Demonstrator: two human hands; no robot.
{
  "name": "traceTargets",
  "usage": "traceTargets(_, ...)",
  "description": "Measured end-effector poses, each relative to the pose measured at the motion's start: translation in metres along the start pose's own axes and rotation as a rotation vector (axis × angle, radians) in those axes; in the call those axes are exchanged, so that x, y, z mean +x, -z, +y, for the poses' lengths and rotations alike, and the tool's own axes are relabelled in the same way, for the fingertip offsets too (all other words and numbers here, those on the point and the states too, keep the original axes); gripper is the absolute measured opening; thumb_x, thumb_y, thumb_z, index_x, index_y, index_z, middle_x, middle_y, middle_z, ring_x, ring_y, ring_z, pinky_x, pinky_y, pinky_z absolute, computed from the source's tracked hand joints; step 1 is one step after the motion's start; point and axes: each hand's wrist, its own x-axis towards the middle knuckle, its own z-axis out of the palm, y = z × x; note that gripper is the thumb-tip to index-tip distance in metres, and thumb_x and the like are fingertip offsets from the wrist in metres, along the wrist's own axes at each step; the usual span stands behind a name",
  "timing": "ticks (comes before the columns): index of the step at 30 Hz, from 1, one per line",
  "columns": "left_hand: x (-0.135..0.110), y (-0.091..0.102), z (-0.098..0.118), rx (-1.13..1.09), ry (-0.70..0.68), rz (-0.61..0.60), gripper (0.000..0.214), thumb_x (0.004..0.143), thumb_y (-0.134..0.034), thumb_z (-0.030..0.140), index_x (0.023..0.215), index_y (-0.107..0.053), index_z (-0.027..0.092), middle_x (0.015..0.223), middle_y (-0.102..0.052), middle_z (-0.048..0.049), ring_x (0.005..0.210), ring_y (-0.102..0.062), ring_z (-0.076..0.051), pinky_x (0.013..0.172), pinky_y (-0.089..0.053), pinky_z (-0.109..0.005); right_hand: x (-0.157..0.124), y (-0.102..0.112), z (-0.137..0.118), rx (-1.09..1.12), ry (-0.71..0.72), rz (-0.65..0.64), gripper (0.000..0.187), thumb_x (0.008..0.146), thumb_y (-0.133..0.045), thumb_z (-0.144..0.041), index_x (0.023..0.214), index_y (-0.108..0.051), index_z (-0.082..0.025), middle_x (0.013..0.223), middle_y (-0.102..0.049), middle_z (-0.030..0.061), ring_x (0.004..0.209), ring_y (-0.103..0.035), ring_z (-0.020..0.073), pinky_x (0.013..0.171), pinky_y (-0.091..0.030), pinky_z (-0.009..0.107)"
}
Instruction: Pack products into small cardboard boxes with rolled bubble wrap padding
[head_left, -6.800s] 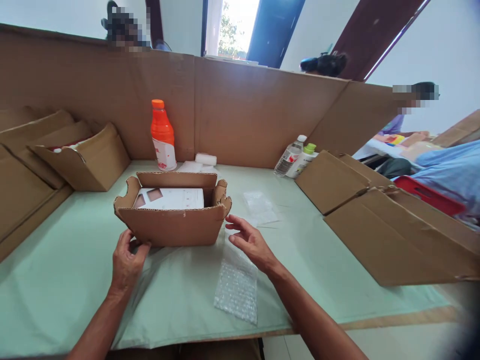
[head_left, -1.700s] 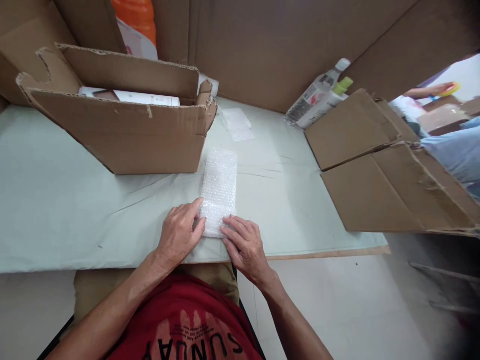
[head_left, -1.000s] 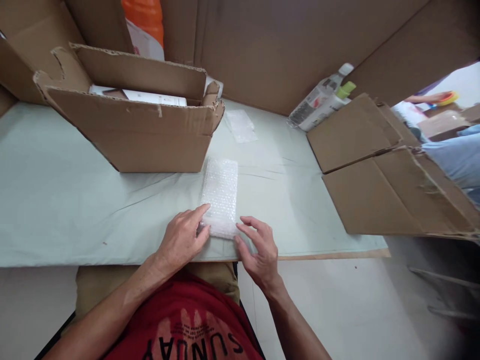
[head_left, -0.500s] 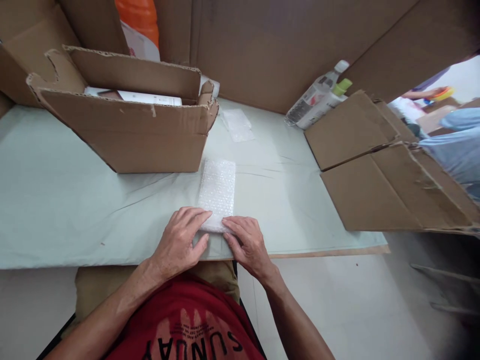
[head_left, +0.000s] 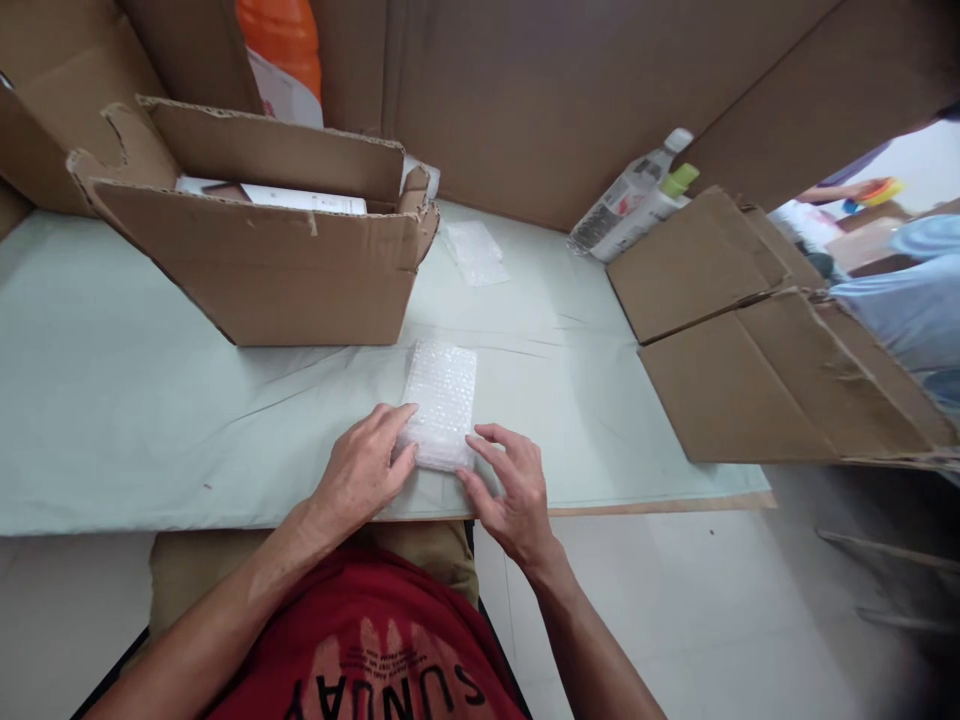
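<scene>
A small piece of clear bubble wrap (head_left: pixel 441 385) lies on the cloth-covered table in front of me, its near end folded over into a thicker band. My left hand (head_left: pixel 371 455) holds the left side of that fold between thumb and fingertips. On the opposite side, my right hand (head_left: pixel 510 480) has its thumb and index finger curved round the right edge of the fold, the other fingers bent. Whether anything lies inside the fold cannot be made out.
An open cardboard box (head_left: pixel 322 275) with white boxes inside stands behind to the left. Another thin plastic piece (head_left: pixel 478 252) lies further back. Bottles (head_left: pixel 630 200) lean by the back wall, beside a cardboard box (head_left: pixel 780 370) at right. A co-worker's blue clothing (head_left: pixel 907 300) shows beyond.
The bubble wrap has become shorter, its near end folded over more thickly. My right hand has shifted right to the fold's edge; my left fingers have moved slightly left to the other edge.
</scene>
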Motion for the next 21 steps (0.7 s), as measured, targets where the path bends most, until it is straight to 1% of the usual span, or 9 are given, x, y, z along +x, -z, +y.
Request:
traceTargets(3, 0.003, -0.003, 0.001, 0.047, 0.012, 0.053, 0.036, 0.091, -0.055, 0.020, 0.127, -0.058, 0.017, 0.111, -0.066, -0.0089, 0.091, -0.067, -0.022, 0.079, -0.056, -0.035, -0.001, -0.002, -0.001, -0.061, 0.075, -0.075, 0.030, 0.092, -0.066, -0.027, 0.122, -0.063, -0.024, 0.128, -0.066, 0.0121, 0.116, -0.061, 0.0293, 0.094, -0.047, 0.047)
traceTargets(6, 0.001, -0.002, 0.001, 0.048, -0.071, 0.120, 0.034, 0.093, -0.056, 0.024, 0.125, -0.059, 0.016, 0.117, -0.065, -0.0129, 0.106, -0.063, -0.026, 0.091, -0.054, -0.041, 0.000, -0.006, 0.001, -0.068, 0.069, -0.114, 0.028, 0.093, -0.063, -0.021, 0.121, -0.063, -0.023, 0.124, -0.069, 0.0111, 0.112, -0.063, 0.0280, 0.092, -0.047, 0.045)
traceTargets(8, -0.004, 0.001, 0.000, 0.005, -0.153, 0.103, 0.039, 0.091, -0.058, 0.022, 0.129, -0.057, 0.015, 0.123, -0.064, -0.0141, 0.114, -0.059, -0.028, 0.098, -0.051, -0.044, 0.001, -0.008, 0.003, -0.016, 0.044, -0.092, 0.025, 0.094, -0.060, -0.017, 0.119, -0.065, -0.023, 0.115, -0.073, 0.0090, 0.105, -0.065, 0.0253, 0.089, -0.047, 0.043)
traceTargets(10, -0.009, 0.005, 0.000, -0.054, -0.207, 0.055, 0.044, 0.088, -0.058, 0.018, 0.133, -0.054, 0.016, 0.127, -0.064, -0.0131, 0.117, -0.058, -0.027, 0.101, -0.049, -0.044, 0.001, -0.008, 0.004, 0.075, 0.011, -0.074, 0.024, 0.095, -0.059, -0.018, 0.118, -0.066, -0.023, 0.108, -0.075, 0.0071, 0.099, -0.067, 0.0231, 0.087, -0.049, 0.041)
traceTargets(11, -0.011, 0.006, -0.001, -0.080, -0.215, 0.036, 0.046, 0.088, -0.057, 0.015, 0.133, -0.054, 0.017, 0.125, -0.066, -0.0120, 0.115, -0.059, -0.026, 0.099, -0.049, -0.043, 0.000, -0.007, 0.004, 0.125, -0.014, -0.077, 0.024, 0.096, -0.060, -0.019, 0.118, -0.066, -0.023, 0.106, -0.076, 0.0066, 0.096, -0.068, 0.0223, 0.086, -0.050, 0.040)
traceTargets(13, -0.014, 0.009, -0.001, -0.107, -0.186, 0.019, 0.044, 0.089, -0.055, 0.014, 0.133, -0.054, 0.018, 0.116, -0.069, -0.0099, 0.105, -0.062, -0.023, 0.093, -0.051, -0.040, -0.001, -0.006, 0.004, 0.201, -0.080, -0.102, 0.026, 0.096, -0.060, -0.022, 0.120, -0.067, -0.024, 0.105, -0.077, 0.0059, 0.094, -0.069, 0.0214, 0.084, -0.053, 0.038)
traceTargets(16, -0.012, 0.009, -0.001, -0.090, -0.091, 0.017, 0.040, 0.092, -0.054, 0.019, 0.131, -0.056, 0.017, 0.102, -0.070, -0.0078, 0.091, -0.064, -0.021, 0.084, -0.054, -0.037, -0.003, -0.003, 0.002, 0.194, -0.155, -0.104, 0.028, 0.097, -0.059, -0.025, 0.123, -0.067, -0.025, 0.111, -0.075, 0.0074, 0.102, -0.068, 0.0231, 0.086, -0.054, 0.038)
traceTargets(19, -0.006, 0.005, -0.001, -0.019, -0.045, 0.028, 0.038, 0.092, -0.055, 0.021, 0.130, -0.057, 0.016, 0.096, -0.070, -0.0066, 0.086, -0.064, -0.021, 0.081, -0.054, -0.036, -0.004, -0.001, 0.001, 0.075, -0.131, -0.035, 0.030, 0.097, -0.058, -0.028, 0.127, -0.064, -0.024, 0.121, -0.070, 0.0112, 0.113, -0.065, 0.0267, 0.094, -0.050, 0.045)
traceTargets(21, -0.003, 0.003, -0.001, 0.043, -0.044, 0.059, 0.036, 0.093, -0.054, 0.022, 0.128, -0.057, 0.016, 0.098, -0.069, -0.0078, 0.087, -0.063, -0.022, 0.081, -0.053, -0.038, -0.003, -0.001, 0.001, 0.021, -0.061, -0.041, 0.033, 0.095, -0.061, -0.030, 0.128, -0.062, -0.025, 0.124, -0.067, 0.0124, 0.115, -0.063, 0.0283, 0.095, -0.048, 0.047)
